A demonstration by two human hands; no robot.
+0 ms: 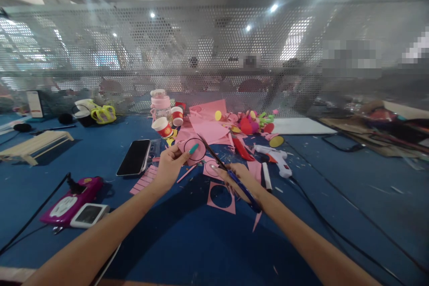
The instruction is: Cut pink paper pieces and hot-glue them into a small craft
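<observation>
My left hand (170, 163) pinches a piece of pink paper (195, 152) marked with a dark circle, thumb on top. In my right hand (239, 178) is a pair of scissors (246, 192) with dark blue handles, its blades reaching up to the paper's right edge. Whether the blades are apart is hard to make out. Beneath the hands lie another pink piece with a circle (212, 168) and a pink square with a round hole (221, 197). A striped pink sheet (144, 181) rests left of them.
A black-screened phone (134, 157) and a purple power strip (72, 202) lie left. Paper cups (162, 128) and a pink-lidded bottle (161, 106) stand behind. A glue gun (279, 158) with its cord and a red cutter (241, 149) are at right. Pink sheets (208, 125) pile up centrally.
</observation>
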